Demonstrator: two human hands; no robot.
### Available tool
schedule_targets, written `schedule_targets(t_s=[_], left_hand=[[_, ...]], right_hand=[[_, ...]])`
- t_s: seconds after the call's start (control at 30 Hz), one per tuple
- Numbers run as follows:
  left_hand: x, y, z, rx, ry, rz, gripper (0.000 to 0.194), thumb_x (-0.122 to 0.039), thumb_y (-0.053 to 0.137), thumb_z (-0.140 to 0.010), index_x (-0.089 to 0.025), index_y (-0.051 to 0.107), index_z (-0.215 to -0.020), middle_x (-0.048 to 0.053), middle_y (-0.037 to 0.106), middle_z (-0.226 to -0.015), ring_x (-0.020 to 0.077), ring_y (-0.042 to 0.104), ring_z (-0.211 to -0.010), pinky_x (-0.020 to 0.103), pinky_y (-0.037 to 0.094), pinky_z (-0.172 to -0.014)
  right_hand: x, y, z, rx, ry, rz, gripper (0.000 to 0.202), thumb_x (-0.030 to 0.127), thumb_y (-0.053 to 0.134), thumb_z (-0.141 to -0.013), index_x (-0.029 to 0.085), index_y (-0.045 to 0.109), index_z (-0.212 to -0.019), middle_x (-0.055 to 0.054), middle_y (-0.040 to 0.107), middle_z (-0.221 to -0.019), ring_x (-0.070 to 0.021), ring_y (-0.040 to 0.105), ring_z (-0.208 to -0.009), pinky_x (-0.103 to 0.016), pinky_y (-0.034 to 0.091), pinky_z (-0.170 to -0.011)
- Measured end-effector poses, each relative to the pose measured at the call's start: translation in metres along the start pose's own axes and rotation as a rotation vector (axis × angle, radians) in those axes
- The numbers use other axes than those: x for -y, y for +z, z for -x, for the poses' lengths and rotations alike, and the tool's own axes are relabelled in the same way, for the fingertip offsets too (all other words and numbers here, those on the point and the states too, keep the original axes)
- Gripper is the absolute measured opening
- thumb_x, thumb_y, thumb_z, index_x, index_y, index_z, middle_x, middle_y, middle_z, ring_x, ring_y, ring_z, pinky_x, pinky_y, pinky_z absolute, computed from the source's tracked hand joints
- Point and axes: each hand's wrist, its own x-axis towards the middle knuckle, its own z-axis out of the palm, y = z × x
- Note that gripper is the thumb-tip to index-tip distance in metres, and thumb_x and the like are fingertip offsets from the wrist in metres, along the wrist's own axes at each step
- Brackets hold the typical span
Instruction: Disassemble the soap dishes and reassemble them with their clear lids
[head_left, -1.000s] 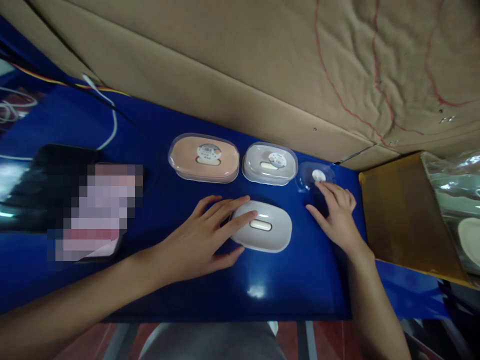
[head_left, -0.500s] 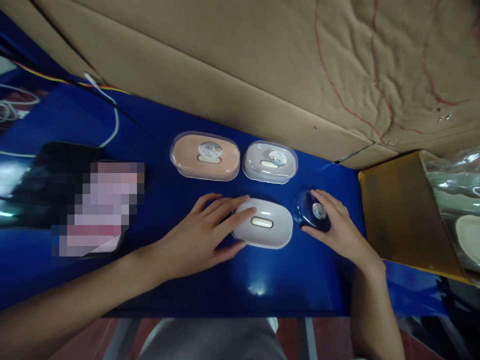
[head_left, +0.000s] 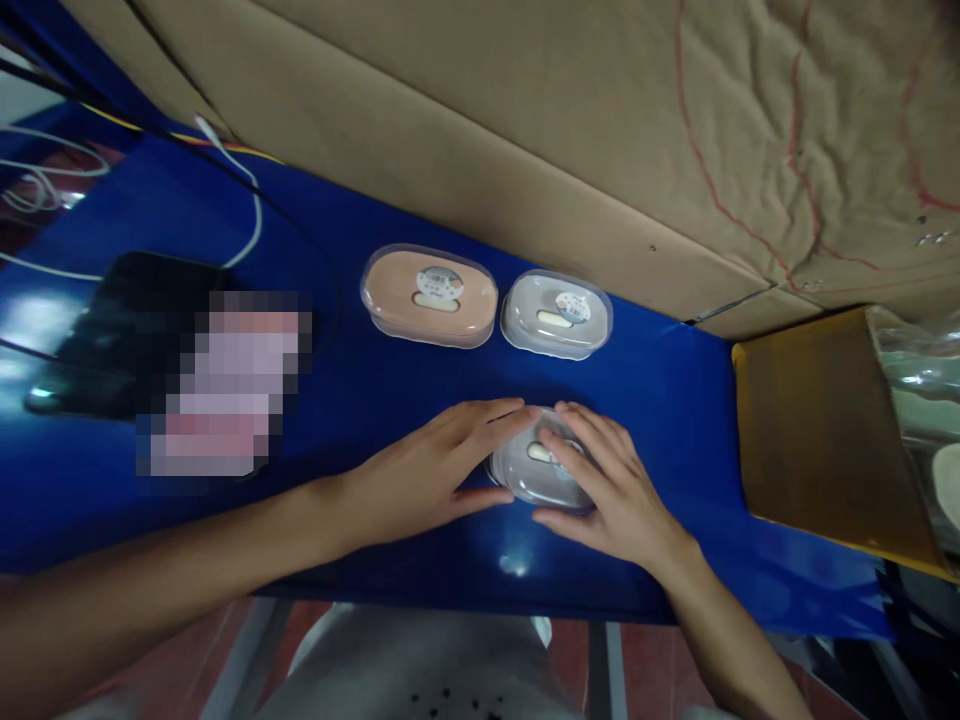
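Note:
Under both hands sits a pale grey oval box [head_left: 534, 480] with a cream oblong inset on top and a clear plastic cover with a round sticker over it. My left hand [head_left: 450, 455] grips its left end, thumb at the near edge and fingers at the far edge. From the right, my right hand [head_left: 611, 480] holds the clear cover, its fingers spread across the top and thumb at the near side. Behind them rest a peach oval box [head_left: 469, 322] and another pale grey oval box [head_left: 525, 335], each under a clear cover with a round sticker.
The blue table [head_left: 427, 380] meets a cardboard wall [head_left: 450, 170] at the back. A cardboard carton [head_left: 817, 440] stands on the right, with plastic-wrapped pieces beyond it. At left lie a phone with a blurred screen [head_left: 232, 390], a black object [head_left: 127, 330] and a white cable [head_left: 259, 220].
My right hand has brought the clear cover left from the bare table onto the grey box. My left hand stays at the box's left end. The view has shifted slightly.

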Motion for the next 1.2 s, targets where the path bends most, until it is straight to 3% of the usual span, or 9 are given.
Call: schedule_targets(t_s=[0.23,0.43,0.67,0.97,1.2], left_hand=[[-0.001,-0.002,-0.004,0.027,-0.003,0.031,0.090,-0.032,0.081,-0.099,-0.030,0.027,-0.171,0.015,0.059,-0.158,0.0277,0.059,-0.147,0.046,0.054,-0.121],[0.002,-0.002,-0.003,0.055,-0.039,0.062,0.096,-0.030,0.084,-0.096,-0.036,0.026,-0.172,0.013,0.058,-0.160,0.0289,0.059,-0.148,0.049,0.054,-0.121],[0.002,-0.004,-0.004,0.050,-0.001,0.048,0.100,-0.027,0.087,-0.092,-0.032,0.028,-0.173,0.014,0.059,-0.160,0.0294,0.059,-0.148,0.050,0.054,-0.123],[0.004,-0.002,-0.002,0.057,-0.001,0.049,0.087,-0.028,0.081,-0.098,-0.031,0.034,-0.171,0.016,0.056,-0.163,0.0314,0.057,-0.151,0.054,0.053,-0.124],[0.006,-0.002,-0.002,0.061,-0.030,0.088,0.087,-0.033,0.081,-0.099,-0.034,0.033,-0.171,0.015,0.055,-0.164,0.0306,0.057,-0.151,0.053,0.052,-0.124]], right_hand=[[0.007,-0.001,-0.002,0.032,0.015,0.079,0.087,0.050,0.069,-0.104,0.030,0.024,-0.176,-0.016,0.050,-0.170,-0.0378,0.047,-0.158,-0.061,0.048,-0.120],[0.014,-0.001,-0.005,0.031,0.014,0.153,0.079,0.048,0.069,-0.104,0.023,0.036,-0.171,-0.019,0.054,-0.166,-0.0386,0.047,-0.156,-0.060,0.049,-0.119],[0.017,-0.003,-0.007,0.036,-0.011,0.175,0.071,0.048,0.068,-0.104,0.025,0.044,-0.167,-0.017,0.056,-0.165,-0.0384,0.051,-0.153,-0.058,0.050,-0.116],[0.018,-0.001,-0.006,0.042,0.048,0.139,0.085,0.048,0.068,-0.104,0.031,0.025,-0.175,-0.015,0.050,-0.170,-0.0389,0.050,-0.154,-0.060,0.048,-0.117],[0.017,0.000,-0.006,0.043,0.070,0.116,0.085,0.048,0.070,-0.103,0.032,0.027,-0.175,-0.015,0.050,-0.171,-0.0386,0.050,-0.154,-0.060,0.048,-0.117]])
